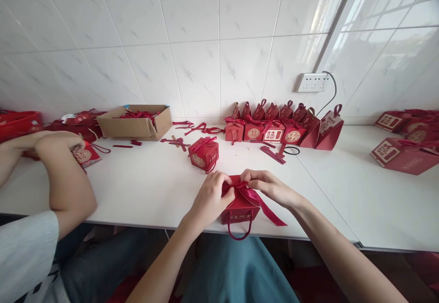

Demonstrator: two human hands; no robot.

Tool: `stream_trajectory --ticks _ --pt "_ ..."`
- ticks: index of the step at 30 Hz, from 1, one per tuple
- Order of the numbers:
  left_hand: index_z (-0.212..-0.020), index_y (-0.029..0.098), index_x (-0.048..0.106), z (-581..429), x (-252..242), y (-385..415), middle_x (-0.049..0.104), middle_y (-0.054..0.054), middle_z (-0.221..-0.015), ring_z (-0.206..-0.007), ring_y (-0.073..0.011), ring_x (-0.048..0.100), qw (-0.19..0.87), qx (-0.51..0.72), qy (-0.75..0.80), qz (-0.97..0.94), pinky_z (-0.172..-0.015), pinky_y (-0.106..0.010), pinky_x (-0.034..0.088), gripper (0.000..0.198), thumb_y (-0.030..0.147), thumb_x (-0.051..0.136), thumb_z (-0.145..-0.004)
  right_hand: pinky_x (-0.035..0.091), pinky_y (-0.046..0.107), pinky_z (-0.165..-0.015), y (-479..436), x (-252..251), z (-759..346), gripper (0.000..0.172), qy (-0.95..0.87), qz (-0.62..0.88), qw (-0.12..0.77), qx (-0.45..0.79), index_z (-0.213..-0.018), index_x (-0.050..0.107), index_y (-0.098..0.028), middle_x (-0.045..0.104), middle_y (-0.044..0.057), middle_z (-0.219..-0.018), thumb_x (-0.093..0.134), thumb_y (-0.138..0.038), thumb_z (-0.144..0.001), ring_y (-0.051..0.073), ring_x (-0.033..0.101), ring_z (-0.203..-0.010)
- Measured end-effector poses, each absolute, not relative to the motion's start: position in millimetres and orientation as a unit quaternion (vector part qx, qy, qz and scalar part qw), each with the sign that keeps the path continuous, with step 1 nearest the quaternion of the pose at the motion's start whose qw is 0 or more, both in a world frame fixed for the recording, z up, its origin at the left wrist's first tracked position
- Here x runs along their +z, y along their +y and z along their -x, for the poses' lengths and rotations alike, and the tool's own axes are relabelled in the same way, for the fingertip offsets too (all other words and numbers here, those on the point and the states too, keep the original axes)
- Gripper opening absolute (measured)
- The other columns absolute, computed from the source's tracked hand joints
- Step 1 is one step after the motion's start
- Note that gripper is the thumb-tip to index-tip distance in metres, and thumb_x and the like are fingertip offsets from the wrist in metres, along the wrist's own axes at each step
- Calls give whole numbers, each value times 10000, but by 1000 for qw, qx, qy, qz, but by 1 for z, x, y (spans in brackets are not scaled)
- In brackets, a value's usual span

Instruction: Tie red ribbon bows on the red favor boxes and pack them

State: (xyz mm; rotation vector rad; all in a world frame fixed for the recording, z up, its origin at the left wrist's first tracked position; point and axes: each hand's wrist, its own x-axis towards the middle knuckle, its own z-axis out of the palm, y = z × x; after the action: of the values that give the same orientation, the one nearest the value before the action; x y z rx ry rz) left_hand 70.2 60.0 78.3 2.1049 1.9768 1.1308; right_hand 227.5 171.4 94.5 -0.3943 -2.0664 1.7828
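A red gift box (240,216) with a rope handle stands at the front edge of the table, right before me. Dark red satin ribbon (264,204) crosses its top, and one long tail hangs down to the right. My left hand (213,198) pinches the ribbon at the left of the knot, thumb over the box top. From the right, my right hand (269,186) grips the ribbon between thumb and fingers. Just behind my left hand sits another red box (204,154) with a bow on top.
Several red boxes (254,132) line the wall, with more boxes (404,154) at far right. A cardboard carton (132,127) holds ribbons. Loose strips (272,154) lie on the white table (144,184). At left, a co-worker's arms (65,170) reach over a red box (87,154).
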Motion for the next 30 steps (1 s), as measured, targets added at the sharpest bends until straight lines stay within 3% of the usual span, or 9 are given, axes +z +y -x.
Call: stream_trajectory --ticks 4,10,16,20,23,27,30 --pt "-830 207 510 -72 88 62 600 -26 -892 -895 -207 557 51 318 642 -696 -795 -358 489 95 169 585 -786 289 236 -542 166 97 -228 196 -726 143 162 653 -723 516 -164 469 -42 -632 643 -312 -739 93 378 -578" --pt "-722 215 435 -75 84 66 558 8 -738 -742 -166 556 -2 353 663 -660 -709 -312 491 137 121 521 -773 282 229 -548 166 89 -227 268 -615 157 209 744 -688 491 -174 468 -55 -604 709 -330 -674 81 369 -555" --pt "-766 224 458 -70 78 69 596 -1 -762 -724 -176 603 -43 368 703 -607 -670 -300 493 161 81 508 -713 193 225 -480 171 81 -229 374 -580 174 260 752 -613 397 -199 352 -85 -521 743 -342 -622 69 238 -485" --pt "-818 218 495 -59 80 69 637 -27 -836 -687 -175 615 0 401 737 -545 -610 -279 469 96 144 454 -773 259 237 -507 179 82 -237 334 -612 214 307 697 -716 497 -199 400 -62 -570 690 -470 -702 87 326 -508" --pt "-828 225 522 -46 84 67 652 -22 -805 -681 -179 610 45 410 762 -499 -612 -270 444 115 200 410 -812 282 253 -527 184 87 -246 368 -712 256 260 600 -825 590 -185 459 -34 -620 667 -528 -718 107 372 -550" --pt "-628 222 470 -26 86 58 551 -8 -549 -528 -187 533 69 384 802 -452 -542 -279 383 261 348 389 -842 279 265 -522 184 93 -255 387 -797 266 184 510 -647 562 -181 441 -25 -567 586 -546 -772 116 352 -547" --pt "-600 216 473 -13 84 51 551 -11 -534 -528 -185 538 79 389 805 -440 -530 -273 384 323 443 419 -824 354 285 -586 185 92 -257 344 -743 251 247 569 -642 506 -197 462 -13 -612 555 -497 -803 135 411 -593"
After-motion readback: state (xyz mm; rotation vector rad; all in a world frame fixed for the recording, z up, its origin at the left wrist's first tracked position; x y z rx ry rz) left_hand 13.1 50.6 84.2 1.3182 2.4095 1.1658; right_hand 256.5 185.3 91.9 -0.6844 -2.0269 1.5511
